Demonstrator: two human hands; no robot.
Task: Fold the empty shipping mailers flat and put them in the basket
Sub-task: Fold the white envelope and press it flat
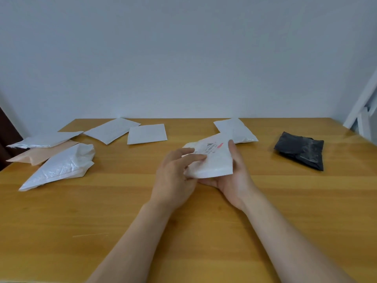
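both hands (204, 176) hold white mailer (212, 160), long axis pointing away-left.

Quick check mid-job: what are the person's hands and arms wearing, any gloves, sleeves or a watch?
Nothing worn shows. The left hand and right hand are ungloved, with no ring, watch or bracelet; no sleeve shows anywhere up to the frame edge.

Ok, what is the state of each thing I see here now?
labelled mailer, held in both hands, bent.
left hand, pinches the labelled mailer.
right hand, grips the labelled mailer.
black mailer, crumpled on the table.
big white mailer, puffed, unfolded.
peach mailer, flat, partly covered.
square white mailer, flat.
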